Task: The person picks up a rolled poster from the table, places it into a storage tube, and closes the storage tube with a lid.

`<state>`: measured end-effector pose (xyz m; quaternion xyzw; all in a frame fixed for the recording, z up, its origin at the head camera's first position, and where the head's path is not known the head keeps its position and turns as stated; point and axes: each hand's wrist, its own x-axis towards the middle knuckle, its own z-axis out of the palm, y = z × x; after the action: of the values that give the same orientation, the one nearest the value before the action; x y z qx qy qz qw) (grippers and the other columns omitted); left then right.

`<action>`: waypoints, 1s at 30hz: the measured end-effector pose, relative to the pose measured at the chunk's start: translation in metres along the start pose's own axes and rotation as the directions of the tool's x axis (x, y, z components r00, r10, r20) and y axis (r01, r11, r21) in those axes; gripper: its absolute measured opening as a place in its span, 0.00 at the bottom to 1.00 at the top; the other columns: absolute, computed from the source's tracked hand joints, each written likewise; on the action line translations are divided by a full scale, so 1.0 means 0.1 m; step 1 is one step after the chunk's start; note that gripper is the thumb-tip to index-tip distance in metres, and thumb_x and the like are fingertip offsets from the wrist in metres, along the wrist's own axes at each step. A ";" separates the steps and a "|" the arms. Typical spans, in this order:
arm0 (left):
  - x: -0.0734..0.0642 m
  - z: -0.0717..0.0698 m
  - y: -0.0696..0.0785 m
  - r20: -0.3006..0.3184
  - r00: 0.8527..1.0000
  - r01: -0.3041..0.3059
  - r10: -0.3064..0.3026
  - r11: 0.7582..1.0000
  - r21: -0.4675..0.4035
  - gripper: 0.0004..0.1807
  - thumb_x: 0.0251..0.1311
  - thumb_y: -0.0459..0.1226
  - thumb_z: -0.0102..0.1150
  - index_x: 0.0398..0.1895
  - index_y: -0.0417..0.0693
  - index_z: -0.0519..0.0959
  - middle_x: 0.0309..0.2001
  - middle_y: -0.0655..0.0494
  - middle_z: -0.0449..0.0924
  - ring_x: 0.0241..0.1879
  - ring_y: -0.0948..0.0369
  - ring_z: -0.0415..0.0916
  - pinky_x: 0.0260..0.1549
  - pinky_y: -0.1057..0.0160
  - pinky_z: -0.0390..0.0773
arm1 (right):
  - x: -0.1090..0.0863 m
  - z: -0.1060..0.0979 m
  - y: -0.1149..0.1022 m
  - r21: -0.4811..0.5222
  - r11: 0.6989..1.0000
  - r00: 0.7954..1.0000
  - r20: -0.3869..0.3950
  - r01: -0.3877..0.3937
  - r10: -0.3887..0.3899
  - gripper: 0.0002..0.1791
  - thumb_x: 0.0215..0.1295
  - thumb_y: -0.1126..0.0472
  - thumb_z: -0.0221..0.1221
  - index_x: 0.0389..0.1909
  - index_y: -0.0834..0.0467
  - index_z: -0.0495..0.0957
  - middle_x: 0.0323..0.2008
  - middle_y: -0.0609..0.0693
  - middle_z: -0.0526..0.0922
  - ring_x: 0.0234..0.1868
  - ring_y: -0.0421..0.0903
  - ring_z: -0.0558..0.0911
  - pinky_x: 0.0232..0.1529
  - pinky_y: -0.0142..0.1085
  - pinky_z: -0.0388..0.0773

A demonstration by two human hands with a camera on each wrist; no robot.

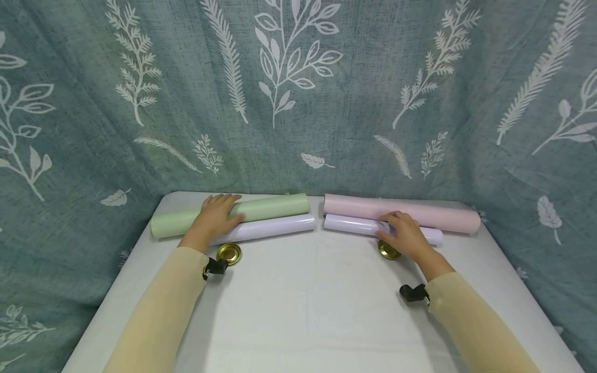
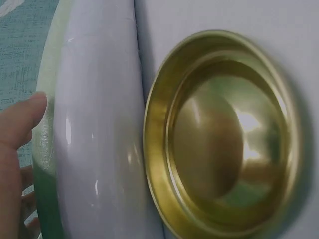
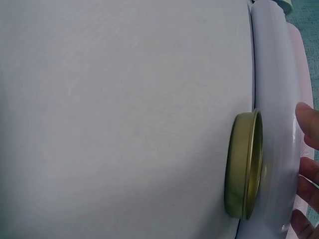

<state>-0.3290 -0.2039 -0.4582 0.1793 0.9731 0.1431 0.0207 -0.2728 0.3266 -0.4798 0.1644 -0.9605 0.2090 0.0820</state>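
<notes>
My left hand (image 1: 215, 216) lies across a pale green roll (image 1: 272, 207), fingers over its far side and thumb along its near side. In front of that roll is a glossy white roll (image 1: 280, 226), which a round gold dish (image 2: 224, 144) sits against. On the other side, my right hand (image 1: 404, 233) grips a second glossy white roll (image 1: 347, 223) between thumb and fingers. Behind it lies a pink roll (image 1: 434, 215). Another gold dish (image 3: 241, 167) stands tilted against the white roll, partly hidden by the right hand in the head view.
The rolls lie along the back of a white-covered table (image 1: 303, 305), with a narrow gap between the left and right pairs. A teal curtain (image 1: 298, 150) with white leaf prints hangs behind and at both sides. Black wrist cameras (image 1: 412, 293) sit below each wrist.
</notes>
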 end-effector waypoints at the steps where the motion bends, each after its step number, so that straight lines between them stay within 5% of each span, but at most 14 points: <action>1: 0.01 0.00 0.01 0.009 1.000 0.003 -0.003 1.000 0.002 0.38 0.73 0.57 0.50 0.79 0.52 0.57 0.75 0.41 0.58 0.74 0.40 0.51 0.72 0.37 0.40 | 0.00 0.00 0.00 0.000 1.000 1.000 0.002 -0.001 0.001 0.24 0.65 0.55 0.67 0.59 0.60 0.78 0.55 0.62 0.77 0.57 0.64 0.73 0.58 0.62 0.63; 13: 0.09 0.01 -0.06 0.069 0.997 0.022 -0.020 0.999 -0.023 0.38 0.71 0.59 0.52 0.77 0.52 0.61 0.71 0.39 0.66 0.69 0.39 0.62 0.67 0.34 0.56 | 0.03 0.04 0.01 0.006 1.000 1.000 0.014 0.013 -0.013 0.22 0.64 0.55 0.69 0.57 0.59 0.80 0.54 0.60 0.79 0.58 0.62 0.73 0.58 0.59 0.65; 30: 0.14 -0.08 -0.04 0.159 0.987 0.041 -0.032 0.998 -0.054 0.41 0.67 0.58 0.58 0.79 0.56 0.59 0.70 0.38 0.66 0.68 0.36 0.62 0.65 0.32 0.53 | 0.07 0.11 0.02 -0.022 0.999 0.999 -0.025 0.025 -0.026 0.25 0.57 0.59 0.73 0.56 0.58 0.81 0.52 0.60 0.79 0.56 0.62 0.74 0.55 0.61 0.66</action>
<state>-0.3446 -0.2051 -0.4514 0.1714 0.9670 0.1559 0.1055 -0.2813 0.3214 -0.4886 0.1730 -0.9594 0.1998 0.0988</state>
